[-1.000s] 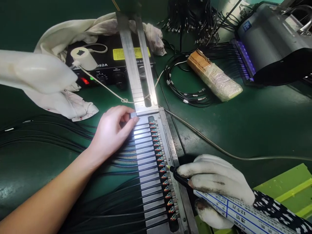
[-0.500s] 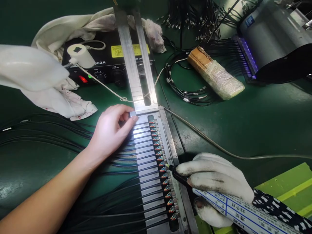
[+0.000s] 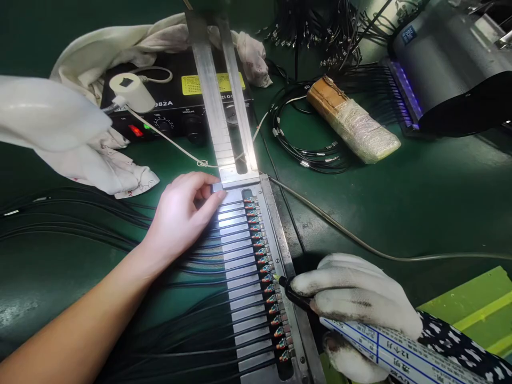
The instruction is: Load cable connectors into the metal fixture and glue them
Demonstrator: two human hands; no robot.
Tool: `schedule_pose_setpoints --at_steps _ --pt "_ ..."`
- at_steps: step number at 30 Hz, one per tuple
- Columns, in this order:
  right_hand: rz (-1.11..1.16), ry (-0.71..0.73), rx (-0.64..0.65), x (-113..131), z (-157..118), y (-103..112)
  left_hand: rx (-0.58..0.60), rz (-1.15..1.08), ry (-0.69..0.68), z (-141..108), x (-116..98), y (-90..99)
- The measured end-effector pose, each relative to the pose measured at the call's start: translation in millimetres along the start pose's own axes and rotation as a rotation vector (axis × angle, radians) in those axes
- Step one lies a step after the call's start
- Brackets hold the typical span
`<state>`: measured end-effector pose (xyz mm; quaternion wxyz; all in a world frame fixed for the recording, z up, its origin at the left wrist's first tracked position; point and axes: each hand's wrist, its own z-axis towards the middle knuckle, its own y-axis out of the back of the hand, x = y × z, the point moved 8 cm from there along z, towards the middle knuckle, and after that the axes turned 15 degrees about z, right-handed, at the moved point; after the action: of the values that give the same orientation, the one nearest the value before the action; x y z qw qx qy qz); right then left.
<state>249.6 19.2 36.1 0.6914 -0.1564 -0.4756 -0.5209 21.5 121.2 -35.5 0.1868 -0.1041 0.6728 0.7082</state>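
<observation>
Dabbing from a tube [image 3: 394, 354] onto wired connectors [image 3: 264, 261] looks like the step in hand. Taking the metal fixture [image 3: 295, 326] as clock centre, the connectors run along its slot, and the nozzle [image 3: 296, 295] meets them from 3 o'clock; whether it touches is hard to tell. Right hand [image 3: 364, 298], gloved, is curled firmly round the tube; left hand [image 3: 186, 213], at 10 o'clock, pinches a corner block [image 3: 217, 187]. The next move seems to call for a slight lift and a short shift to a neighbouring connector. Edges: the raised rail [image 3: 280, 229] sits under the nozzle's approach, and cables [image 3: 200, 284] crowd 8 to 9 o'clock. Roomiest is the bench [image 3: 420, 208] toward 2 o'clock, crossed by a hose [image 3: 440, 259]
</observation>
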Motion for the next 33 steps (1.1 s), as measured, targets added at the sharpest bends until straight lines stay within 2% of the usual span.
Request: schedule_pose_setpoints --at_steps 33 --pt "-0.014 -0.011 -0.008 -3.4 0.2 0.1 -0.016 0.013 -0.009 -0.1 -2.0 1.2"
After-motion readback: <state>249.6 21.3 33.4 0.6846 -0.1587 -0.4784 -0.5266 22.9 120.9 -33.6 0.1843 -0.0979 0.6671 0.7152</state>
